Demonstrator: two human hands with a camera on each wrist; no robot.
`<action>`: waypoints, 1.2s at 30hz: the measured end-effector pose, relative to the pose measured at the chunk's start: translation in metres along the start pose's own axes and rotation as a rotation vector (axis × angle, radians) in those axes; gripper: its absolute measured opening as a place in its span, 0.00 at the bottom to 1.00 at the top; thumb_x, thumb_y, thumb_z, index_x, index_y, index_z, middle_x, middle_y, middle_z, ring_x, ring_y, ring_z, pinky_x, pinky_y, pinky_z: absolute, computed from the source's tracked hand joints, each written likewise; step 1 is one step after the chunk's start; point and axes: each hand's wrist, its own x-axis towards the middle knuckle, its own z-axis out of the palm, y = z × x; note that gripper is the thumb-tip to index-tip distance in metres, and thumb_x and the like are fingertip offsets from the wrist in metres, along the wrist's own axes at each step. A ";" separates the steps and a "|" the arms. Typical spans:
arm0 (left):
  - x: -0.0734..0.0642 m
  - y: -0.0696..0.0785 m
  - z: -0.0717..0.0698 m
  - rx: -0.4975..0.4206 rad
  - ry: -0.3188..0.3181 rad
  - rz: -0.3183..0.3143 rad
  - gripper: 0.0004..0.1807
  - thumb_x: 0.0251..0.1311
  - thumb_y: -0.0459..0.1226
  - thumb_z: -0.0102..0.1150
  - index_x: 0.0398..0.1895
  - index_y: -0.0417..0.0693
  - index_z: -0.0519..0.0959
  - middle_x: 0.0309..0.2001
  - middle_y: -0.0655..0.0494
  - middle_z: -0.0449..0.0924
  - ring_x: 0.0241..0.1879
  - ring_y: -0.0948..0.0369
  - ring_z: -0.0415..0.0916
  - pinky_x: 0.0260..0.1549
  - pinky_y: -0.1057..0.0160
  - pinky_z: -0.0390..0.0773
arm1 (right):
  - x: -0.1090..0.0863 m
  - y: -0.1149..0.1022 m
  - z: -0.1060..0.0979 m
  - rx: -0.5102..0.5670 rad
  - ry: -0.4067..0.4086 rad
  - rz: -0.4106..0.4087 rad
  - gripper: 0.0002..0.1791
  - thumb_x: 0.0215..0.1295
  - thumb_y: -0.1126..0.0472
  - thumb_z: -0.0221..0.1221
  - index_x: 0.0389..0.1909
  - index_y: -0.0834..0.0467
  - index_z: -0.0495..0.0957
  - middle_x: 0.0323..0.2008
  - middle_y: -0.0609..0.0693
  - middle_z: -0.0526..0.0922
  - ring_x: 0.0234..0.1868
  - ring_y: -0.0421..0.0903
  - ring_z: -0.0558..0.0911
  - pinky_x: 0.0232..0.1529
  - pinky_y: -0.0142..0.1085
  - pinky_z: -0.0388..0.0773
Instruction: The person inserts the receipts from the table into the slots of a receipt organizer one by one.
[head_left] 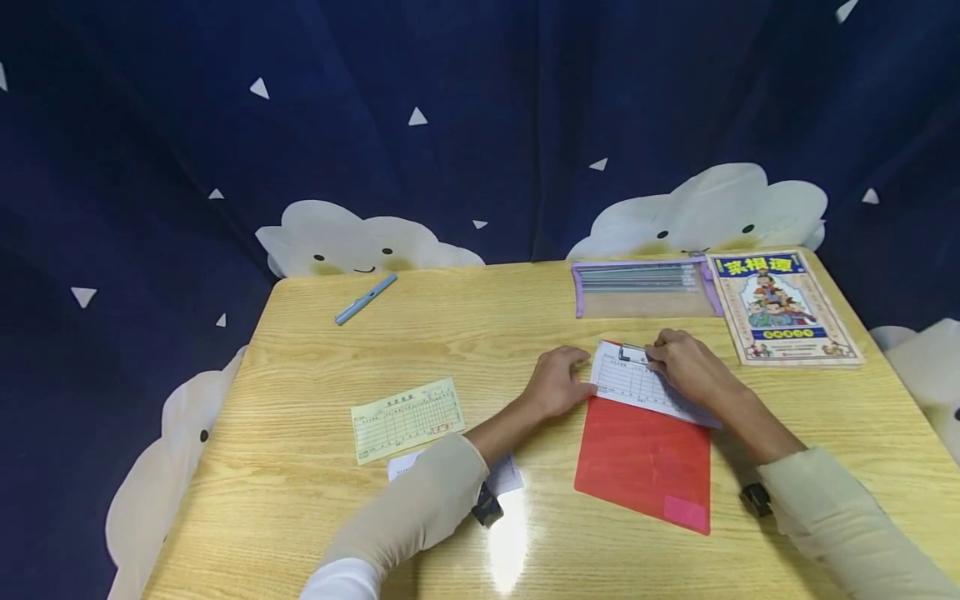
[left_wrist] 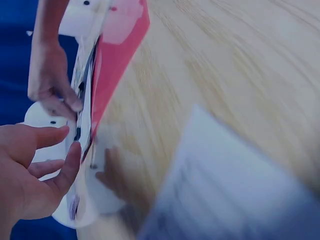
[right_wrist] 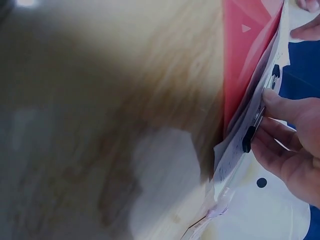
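Observation:
A red clipboard (head_left: 641, 462) lies slightly askew on the table, with a white printed form (head_left: 626, 382) across its top end. My right hand (head_left: 686, 362) pinches the clipboard's metal clip (head_left: 632, 354). The right wrist view shows the thumb on one side of the clip, between its black corners (right_wrist: 248, 139), and fingers on the other. At the form's left edge is my left hand (head_left: 557, 382), its thumb tip right at the paper. In the left wrist view its fingers (left_wrist: 72, 162) are spread from the thumb, with a gap between them.
Left of the clipboard lies a yellow form (head_left: 408, 421); another white sheet (head_left: 505, 477) is partly hidden under my left forearm. A blue pen (head_left: 366, 300) is at the back left. A purple-edged zip pouch (head_left: 648, 304) and a book (head_left: 783, 308) lie behind the clipboard.

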 end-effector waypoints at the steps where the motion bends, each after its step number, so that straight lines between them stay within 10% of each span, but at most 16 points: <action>1: -0.003 -0.004 -0.005 -0.028 -0.008 -0.004 0.26 0.49 0.36 0.69 0.54 0.38 0.77 0.50 0.47 0.80 0.38 0.62 0.78 0.43 0.72 0.76 | 0.000 0.000 0.000 0.007 0.006 -0.002 0.08 0.51 0.68 0.66 0.32 0.68 0.84 0.26 0.57 0.77 0.28 0.53 0.77 0.30 0.45 0.77; 5: -0.016 -0.022 -0.026 -0.080 -0.070 -0.035 0.27 0.50 0.35 0.69 0.55 0.37 0.76 0.42 0.47 0.79 0.26 0.68 0.71 0.29 0.75 0.73 | -0.001 0.001 0.001 0.039 0.024 0.001 0.09 0.50 0.69 0.66 0.33 0.69 0.84 0.26 0.57 0.77 0.28 0.52 0.77 0.30 0.45 0.77; 10: -0.037 -0.045 -0.055 -0.022 -0.121 -0.055 0.27 0.53 0.37 0.67 0.56 0.37 0.75 0.44 0.47 0.79 0.34 0.62 0.75 0.39 0.68 0.75 | -0.002 0.002 -0.002 0.033 -0.009 0.035 0.10 0.52 0.69 0.66 0.35 0.70 0.84 0.27 0.58 0.76 0.29 0.52 0.78 0.31 0.45 0.77; 16: -0.066 -0.073 -0.084 0.008 -0.002 -0.083 0.25 0.53 0.37 0.67 0.55 0.39 0.76 0.56 0.45 0.77 0.51 0.50 0.76 0.50 0.53 0.77 | 0.000 0.000 -0.004 0.023 0.009 0.018 0.07 0.51 0.69 0.66 0.32 0.68 0.84 0.26 0.57 0.76 0.28 0.52 0.77 0.31 0.45 0.77; 26: -0.122 -0.120 -0.128 0.065 0.133 -0.253 0.28 0.50 0.38 0.70 0.55 0.39 0.75 0.52 0.42 0.74 0.47 0.49 0.72 0.41 0.55 0.76 | -0.001 -0.005 -0.004 0.035 -0.051 0.070 0.10 0.54 0.68 0.65 0.36 0.69 0.84 0.28 0.58 0.77 0.30 0.52 0.78 0.32 0.45 0.78; 36: -0.161 -0.141 -0.141 0.059 0.261 -0.403 0.30 0.51 0.40 0.69 0.56 0.37 0.72 0.60 0.36 0.66 0.60 0.41 0.59 0.56 0.42 0.65 | 0.000 -0.004 -0.003 0.015 -0.055 0.062 0.08 0.54 0.68 0.65 0.35 0.68 0.84 0.28 0.58 0.77 0.30 0.52 0.78 0.33 0.45 0.78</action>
